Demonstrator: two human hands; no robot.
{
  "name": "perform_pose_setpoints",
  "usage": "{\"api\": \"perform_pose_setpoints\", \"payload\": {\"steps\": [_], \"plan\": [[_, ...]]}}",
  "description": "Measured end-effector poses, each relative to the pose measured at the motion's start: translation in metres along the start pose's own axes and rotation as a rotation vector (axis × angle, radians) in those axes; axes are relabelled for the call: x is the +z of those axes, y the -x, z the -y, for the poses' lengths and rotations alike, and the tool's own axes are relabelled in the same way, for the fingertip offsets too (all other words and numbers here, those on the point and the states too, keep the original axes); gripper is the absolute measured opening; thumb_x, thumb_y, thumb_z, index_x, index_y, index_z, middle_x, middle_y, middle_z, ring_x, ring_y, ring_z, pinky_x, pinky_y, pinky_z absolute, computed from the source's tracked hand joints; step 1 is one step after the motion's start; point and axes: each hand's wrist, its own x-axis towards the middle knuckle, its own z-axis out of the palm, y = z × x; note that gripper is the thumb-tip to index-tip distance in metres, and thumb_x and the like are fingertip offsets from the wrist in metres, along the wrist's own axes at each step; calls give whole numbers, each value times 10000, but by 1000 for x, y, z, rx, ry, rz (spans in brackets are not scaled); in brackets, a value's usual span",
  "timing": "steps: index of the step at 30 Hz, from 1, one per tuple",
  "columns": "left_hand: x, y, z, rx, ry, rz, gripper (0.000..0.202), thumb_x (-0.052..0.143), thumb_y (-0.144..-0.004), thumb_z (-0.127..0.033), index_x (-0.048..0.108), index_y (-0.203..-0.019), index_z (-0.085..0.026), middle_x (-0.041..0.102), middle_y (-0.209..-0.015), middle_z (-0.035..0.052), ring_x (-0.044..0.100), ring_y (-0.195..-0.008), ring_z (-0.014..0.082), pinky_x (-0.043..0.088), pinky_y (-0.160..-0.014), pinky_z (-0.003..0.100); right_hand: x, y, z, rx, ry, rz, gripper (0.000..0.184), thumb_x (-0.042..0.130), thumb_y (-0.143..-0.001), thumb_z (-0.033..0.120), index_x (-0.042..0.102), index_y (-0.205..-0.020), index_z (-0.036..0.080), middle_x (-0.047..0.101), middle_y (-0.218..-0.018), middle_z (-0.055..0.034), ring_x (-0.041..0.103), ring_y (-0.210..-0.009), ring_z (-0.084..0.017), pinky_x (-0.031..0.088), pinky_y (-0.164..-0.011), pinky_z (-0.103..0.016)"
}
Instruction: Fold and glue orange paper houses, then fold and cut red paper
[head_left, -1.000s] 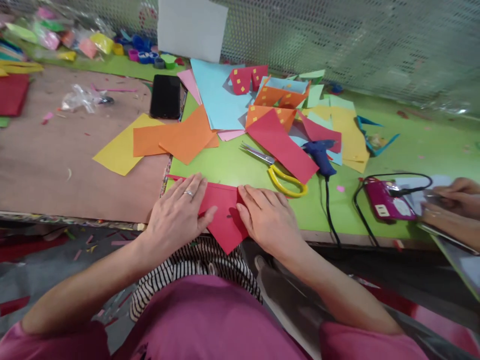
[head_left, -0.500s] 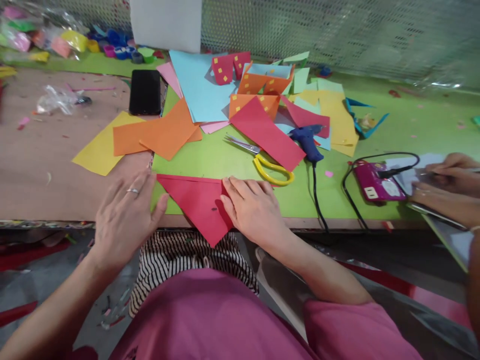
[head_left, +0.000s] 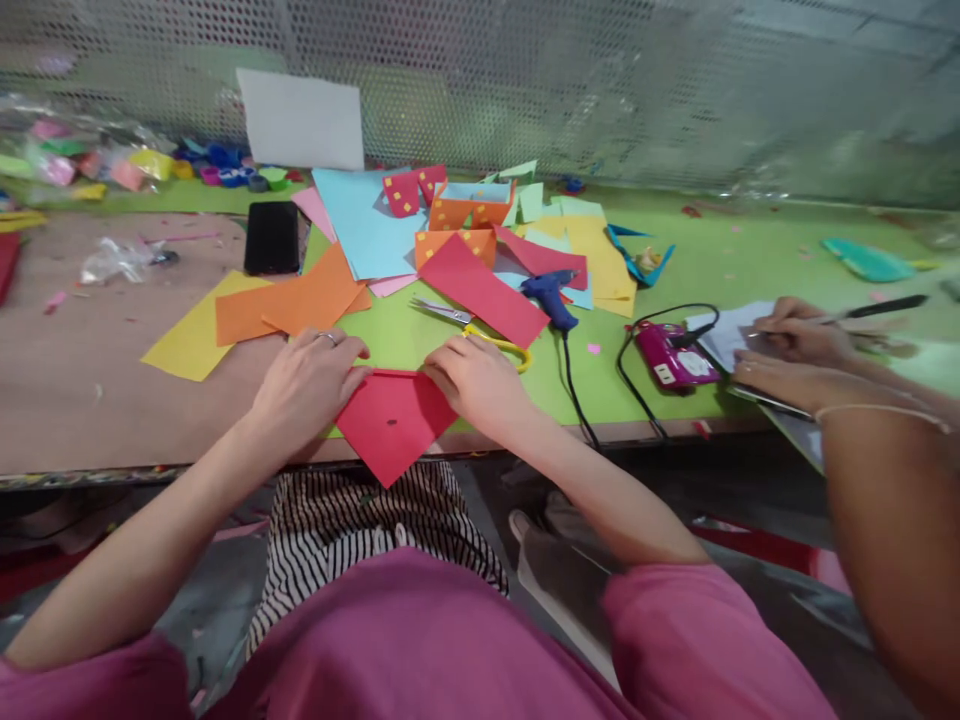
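Note:
A folded red paper (head_left: pixel 390 420) lies at the near edge of the green table (head_left: pixel 720 270), its point hanging over the edge. My left hand (head_left: pixel 304 385) presses on the paper's left corner with fingers curled down; a ring shows on one finger. My right hand (head_left: pixel 476 380) presses on the paper's upper right corner, fingers bent onto it. Both hands touch the paper and pinch its top corners inward.
Yellow-handled scissors (head_left: pixel 480 335), a blue glue gun (head_left: pixel 551 295), orange sheets (head_left: pixel 292 305), a yellow sheet (head_left: pixel 187 340), a black phone (head_left: pixel 271 238) and a heap of coloured paper lie behind. A pink charger (head_left: pixel 667 355) sits right. Another person's hands (head_left: pixel 795 350) write with a pen.
My left hand moved back onto the red paper from its left side. The paper's left corner has been folded inward, so the shape is now narrower. The camera tilted up.

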Motion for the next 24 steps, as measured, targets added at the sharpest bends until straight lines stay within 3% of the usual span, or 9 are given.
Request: {"api": "perform_pose_setpoints", "payload": {"steps": [3, 8, 14, 17, 21, 22, 24], "plan": [[2, -16, 11, 18, 125, 138, 246, 534, -995, -348, 696, -1068, -178, 749, -1079, 113, 680, -1038, 292, 523, -889, 409, 0, -5, -4, 18, -45, 49, 164, 587, -1018, 236, 729, -994, 157, 721, -1002, -114, 590, -973, -248, 387, -829, -369], [3, -29, 24, 49, 233, 237, 203, 575, -914, -366, 694, -938, -203, 740, -944, 73, 672, -920, 241, 481, -783, 341, -2, -9, -6, 23, -112, 107, 80, 627, -980, 213, 694, -951, 180, 697, -949, -84, 579, -931, -229, 370, -828, -366], [-11, -25, 23, 52, 248, 183, 161, 540, -882, -307, 665, -912, -211, 731, -909, 42, 660, -868, 216, 455, -751, 325, -10, -7, -1, -44, -229, 130, 75, 618, -980, 173, 687, -951, 180, 711, -910, -62, 586, -859, -189, 366, -763, -324], [-37, -18, 15, 65, 195, 5, 190, 521, -925, -296, 686, -937, -202, 733, -901, 48, 650, -869, 219, 470, -773, 343, -29, -11, 2, -70, -171, 17, 127, 570, -1004, 175, 691, -970, 184, 720, -905, -55, 589, -867, -200, 370, -777, -344], [-73, 0, 3, 86, -88, -482, 319, 425, -1061, -328, 721, -1070, -209, 746, -1074, 100, 623, -1023, 270, 481, -903, 443, -62, -13, 8, -146, 150, -418, 229, 450, -1068, 195, 678, -1047, 212, 706, -1006, -66, 565, -1013, -240, 353, -918, -425], [-75, 6, 2, 80, -180, -557, 294, 440, -1058, -301, 718, -1016, -217, 743, -1078, 106, 617, -1042, 289, 478, -908, 472, -66, -11, 9, -194, 228, -499, 242, 435, -1073, 183, 672, -1048, 226, 699, -1005, -55, 552, -1007, -233, 343, -928, -427], [-65, 19, 1, 200, -313, -651, 213, 495, -1024, -214, 706, -1023, -238, 743, -1120, 84, 617, -1003, 282, 481, -886, 483, -60, -3, 10, -327, 370, -607, 255, 436, -1072, 150, 664, -1012, 246, 687, -953, -21, 522, -936, -202, 329, -913, -410]]}}
